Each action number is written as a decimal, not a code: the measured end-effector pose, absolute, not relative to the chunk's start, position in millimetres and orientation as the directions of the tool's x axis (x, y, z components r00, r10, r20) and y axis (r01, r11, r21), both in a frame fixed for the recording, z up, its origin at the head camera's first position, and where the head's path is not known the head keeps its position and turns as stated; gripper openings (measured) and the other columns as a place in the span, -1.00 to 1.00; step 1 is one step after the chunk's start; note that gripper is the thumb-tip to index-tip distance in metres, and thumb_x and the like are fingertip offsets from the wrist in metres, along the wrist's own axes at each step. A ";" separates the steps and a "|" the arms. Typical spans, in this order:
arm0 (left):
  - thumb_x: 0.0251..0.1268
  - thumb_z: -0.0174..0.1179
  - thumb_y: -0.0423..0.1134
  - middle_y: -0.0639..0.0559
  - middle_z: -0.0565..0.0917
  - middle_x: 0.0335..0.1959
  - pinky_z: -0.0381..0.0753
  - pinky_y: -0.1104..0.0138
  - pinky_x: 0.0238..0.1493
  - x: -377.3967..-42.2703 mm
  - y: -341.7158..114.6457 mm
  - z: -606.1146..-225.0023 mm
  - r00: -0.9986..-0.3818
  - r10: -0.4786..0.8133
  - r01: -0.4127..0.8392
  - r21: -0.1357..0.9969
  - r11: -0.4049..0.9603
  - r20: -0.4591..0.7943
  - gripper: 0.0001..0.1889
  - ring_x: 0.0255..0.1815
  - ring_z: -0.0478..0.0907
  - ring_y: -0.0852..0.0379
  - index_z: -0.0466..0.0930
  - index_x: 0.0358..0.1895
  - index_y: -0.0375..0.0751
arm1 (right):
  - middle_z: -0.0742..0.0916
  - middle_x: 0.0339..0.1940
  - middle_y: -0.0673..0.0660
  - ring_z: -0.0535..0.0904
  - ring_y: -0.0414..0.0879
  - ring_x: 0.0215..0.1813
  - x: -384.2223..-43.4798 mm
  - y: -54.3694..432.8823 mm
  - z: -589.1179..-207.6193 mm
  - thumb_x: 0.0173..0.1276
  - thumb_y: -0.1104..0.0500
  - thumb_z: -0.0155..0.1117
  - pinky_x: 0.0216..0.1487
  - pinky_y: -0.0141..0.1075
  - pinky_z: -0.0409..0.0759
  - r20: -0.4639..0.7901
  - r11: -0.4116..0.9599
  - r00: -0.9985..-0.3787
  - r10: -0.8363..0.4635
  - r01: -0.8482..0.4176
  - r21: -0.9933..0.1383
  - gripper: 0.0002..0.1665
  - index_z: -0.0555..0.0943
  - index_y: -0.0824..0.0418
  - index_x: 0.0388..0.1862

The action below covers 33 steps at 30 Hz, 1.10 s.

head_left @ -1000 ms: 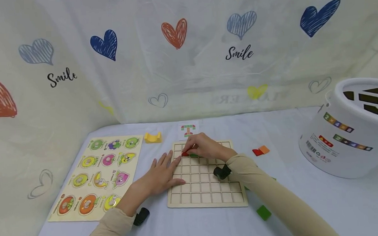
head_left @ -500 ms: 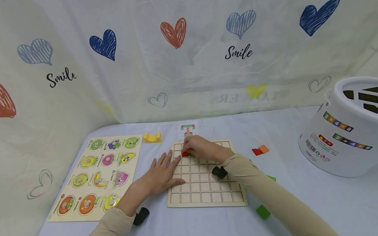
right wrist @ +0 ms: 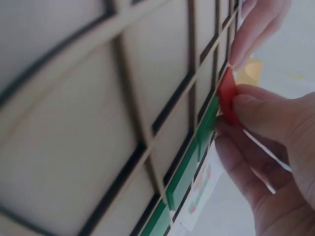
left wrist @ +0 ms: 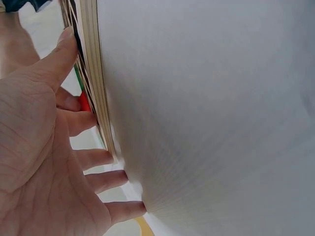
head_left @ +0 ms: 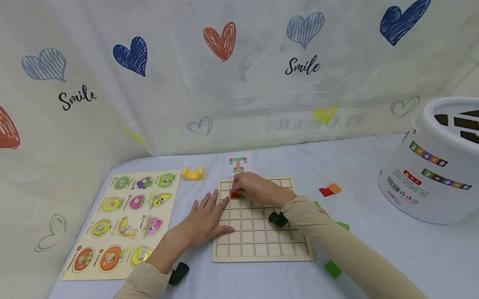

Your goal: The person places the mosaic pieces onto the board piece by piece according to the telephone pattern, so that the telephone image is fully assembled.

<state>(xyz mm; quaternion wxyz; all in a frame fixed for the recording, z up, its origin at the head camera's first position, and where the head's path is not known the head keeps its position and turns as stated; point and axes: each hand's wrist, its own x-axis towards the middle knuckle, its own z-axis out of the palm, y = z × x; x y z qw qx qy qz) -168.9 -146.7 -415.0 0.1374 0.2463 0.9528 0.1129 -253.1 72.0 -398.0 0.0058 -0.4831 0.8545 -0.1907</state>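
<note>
In the right wrist view, my right hand (right wrist: pixel 280 132) pinches a red tile (right wrist: pixel 227 96) between thumb and fingers, tilted at a cell near the upper left corner of the wooden grid board (head_left: pixel 265 252). Green tiles (right wrist: pixel 182 179) sit in cells of the same row, largely covered by that hand in the head view. My left hand (head_left: pixel 200 221) lies with fingers spread at the board's left edge, its thumb and some fingertips touching the board. From the left wrist, the left palm (left wrist: pixel 29 147) and the board's side edge (left wrist: pixel 91 59) show.
Behind the board lies a pattern card (head_left: pixel 238 164); a yellow holder (head_left: pixel 193 174) is beside it. A fruit puzzle board (head_left: pixel 175 180) lies left. Loose red (head_left: pixel 326 192), orange (head_left: pixel 334 188) and green tiles (head_left: pixel 333 269) lie right, before a white bucket (head_left: pixel 420 180).
My right hand has shifted very slightly left and down with the red tile, staying over the same corner of the board. The left hand has kept its place.
</note>
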 end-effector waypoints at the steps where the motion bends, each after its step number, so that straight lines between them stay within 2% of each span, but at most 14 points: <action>1: 0.54 0.06 0.31 -0.37 -0.11 0.71 -0.03 -0.37 0.54 -168.8 -147.0 -415.0 -0.841 0.500 0.438 0.284 0.853 -0.207 -0.11 0.70 -0.14 -0.39 0.06 0.70 -0.16 | 0.74 -0.18 0.15 0.72 -0.03 -0.11 -252.7 71.4 -398.0 0.46 0.42 0.33 -0.01 -0.35 0.68 0.180 0.461 -0.536 -0.825 -0.822 -0.335 -0.82 0.82 0.35 -0.06; 6: 0.55 0.06 0.30 -0.37 -0.12 0.71 -0.04 -0.38 0.54 -168.6 -147.3 -414.3 -0.841 0.499 0.435 0.288 0.853 -0.209 -0.11 0.70 -0.16 -0.39 0.05 0.70 -0.16 | 0.74 -0.22 0.14 0.72 -0.05 -0.16 -250.7 69.4 -397.5 0.43 0.42 0.37 -0.06 -0.36 0.68 0.201 0.466 -0.544 -0.815 -0.820 -0.333 -0.85 0.82 0.35 -0.11; 19: 0.55 0.07 0.29 -0.37 -0.11 0.71 -0.04 -0.37 0.55 -168.2 -146.6 -413.7 -0.842 0.497 0.431 0.293 0.853 -0.210 -0.11 0.70 -0.15 -0.38 0.07 0.70 -0.17 | 0.76 -0.19 0.14 0.71 -0.05 -0.10 -247.2 68.1 -395.7 0.45 0.40 0.35 0.00 -0.34 0.68 0.178 0.464 -0.520 -0.836 -0.841 -0.279 -0.85 0.83 0.32 -0.11; 28: 0.55 0.05 0.31 -0.36 -0.12 0.71 -0.05 -0.35 0.56 -168.2 -146.4 -413.9 -0.843 0.493 0.428 0.285 0.857 -0.216 -0.11 0.70 -0.15 -0.37 0.05 0.70 -0.15 | 0.79 -0.09 0.11 0.74 -0.05 -0.02 -249.2 82.0 -397.8 0.45 0.37 0.38 0.08 -0.27 0.69 0.201 0.420 -0.520 -0.831 -0.821 -0.388 -0.83 0.81 0.29 -0.04; 33: 0.54 0.06 0.32 -0.35 -0.11 0.71 -0.06 -0.33 0.57 -168.4 -145.6 -413.5 -0.846 0.486 0.423 0.279 0.862 -0.219 -0.10 0.70 -0.15 -0.36 0.05 0.70 -0.14 | 0.75 -0.02 0.11 0.71 -0.01 0.05 -241.5 106.4 -387.4 0.48 0.32 0.37 0.12 -0.16 0.68 0.176 0.441 -0.560 -0.809 -0.778 -0.448 -0.81 0.80 0.25 0.01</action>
